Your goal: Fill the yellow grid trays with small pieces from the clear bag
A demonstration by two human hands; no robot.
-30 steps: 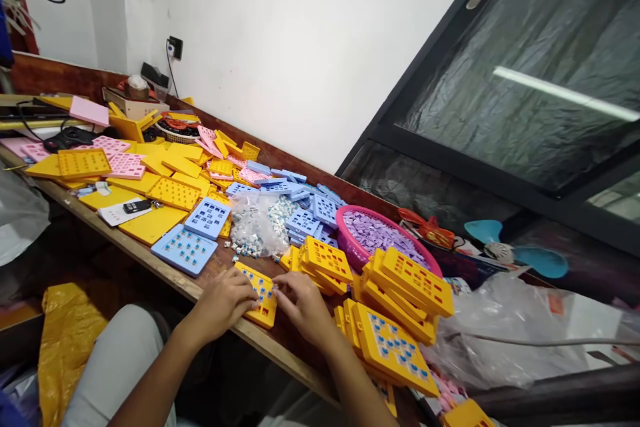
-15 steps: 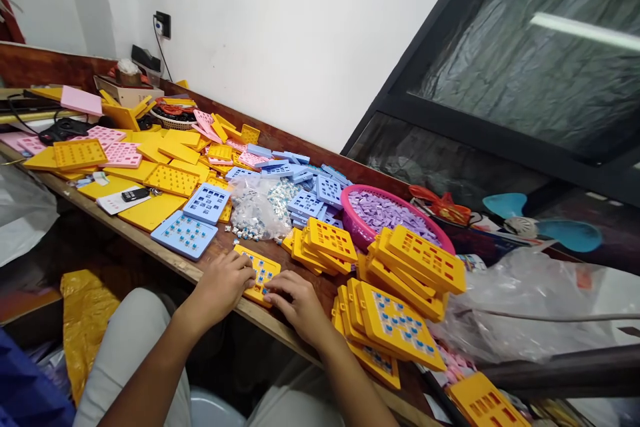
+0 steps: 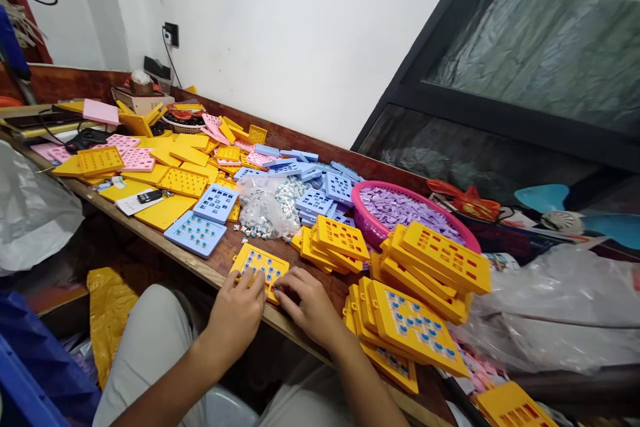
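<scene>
A yellow plastic panel [image 3: 260,263] with square holes lies at the table's front edge. Small blue-topped switches fill many of its holes. My left hand [image 3: 240,307] grips the panel's near left side, its curled fingertips resting over the face. My right hand [image 3: 307,300] is closed at the near right corner, thumb and fingertips pinching what looks like a small blue switch. Beyond the panel, a clear plastic bag [image 3: 263,203] spills white-and-blue switches [image 3: 290,197] onto the table. To the right stands a stack of yellow panels, the top one [image 3: 415,323] fitted with blue switches.
Two blue panels [image 3: 196,233] lie left of the work. A pink basket [image 3: 361,217] of purple pieces stands behind more stacked yellow panels [image 3: 445,257]. Yellow, pink and blue panels heap across the table's far left. A crumpled clear bag [image 3: 560,307] lies at right.
The view has shifted slightly. My left hand has slid from the panel's left end to its near side, exposing more of the face. My right hand stays near the right corner.
</scene>
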